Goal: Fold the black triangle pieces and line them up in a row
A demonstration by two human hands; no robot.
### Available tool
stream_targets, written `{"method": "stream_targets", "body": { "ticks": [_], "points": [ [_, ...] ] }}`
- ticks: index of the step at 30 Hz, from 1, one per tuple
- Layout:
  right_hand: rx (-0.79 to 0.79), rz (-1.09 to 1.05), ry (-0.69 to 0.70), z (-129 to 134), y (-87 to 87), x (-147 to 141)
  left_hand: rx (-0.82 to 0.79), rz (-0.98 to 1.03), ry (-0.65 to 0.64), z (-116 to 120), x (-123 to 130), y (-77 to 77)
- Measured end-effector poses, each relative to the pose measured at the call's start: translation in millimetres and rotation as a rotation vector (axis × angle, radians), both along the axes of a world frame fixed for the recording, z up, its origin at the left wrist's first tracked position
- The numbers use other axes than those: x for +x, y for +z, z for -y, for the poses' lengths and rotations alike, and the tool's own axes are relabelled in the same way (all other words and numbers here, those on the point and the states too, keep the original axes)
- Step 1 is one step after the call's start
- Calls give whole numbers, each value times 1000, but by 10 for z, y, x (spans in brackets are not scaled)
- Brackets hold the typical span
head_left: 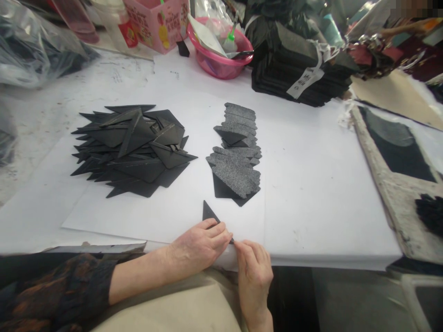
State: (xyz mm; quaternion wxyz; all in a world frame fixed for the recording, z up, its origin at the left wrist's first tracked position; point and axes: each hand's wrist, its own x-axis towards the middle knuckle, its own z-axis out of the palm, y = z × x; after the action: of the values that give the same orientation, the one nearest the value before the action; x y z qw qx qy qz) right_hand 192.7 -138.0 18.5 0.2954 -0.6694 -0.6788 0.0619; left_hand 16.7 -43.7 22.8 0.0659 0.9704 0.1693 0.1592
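Head view — black piece (209, 213) held; tag (306, 83) illegible.

Left hand (202, 243) and right hand (255, 267) pinch a black piece (209, 213)
Both at six o'clock; dark pile (129, 152) at nine, grey strips (238, 174) near centre, pink bowl (219, 68) at twelve.

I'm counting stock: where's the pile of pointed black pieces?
In the head view, the pile of pointed black pieces lies on the white tabletop, left of the grey strips.

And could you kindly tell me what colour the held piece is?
The held piece is black; head view.
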Motion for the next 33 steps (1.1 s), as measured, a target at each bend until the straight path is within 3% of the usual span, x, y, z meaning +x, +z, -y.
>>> {"method": "stream_targets", "body": {
  "ticks": [8,33],
  "points": [
    [12,-36,1,41,-30,23,4,-19,15,-4,-9,38],
    [56,117,35,122,-100,54,69,-15,-22,48,-52,-10]
  ]
}}
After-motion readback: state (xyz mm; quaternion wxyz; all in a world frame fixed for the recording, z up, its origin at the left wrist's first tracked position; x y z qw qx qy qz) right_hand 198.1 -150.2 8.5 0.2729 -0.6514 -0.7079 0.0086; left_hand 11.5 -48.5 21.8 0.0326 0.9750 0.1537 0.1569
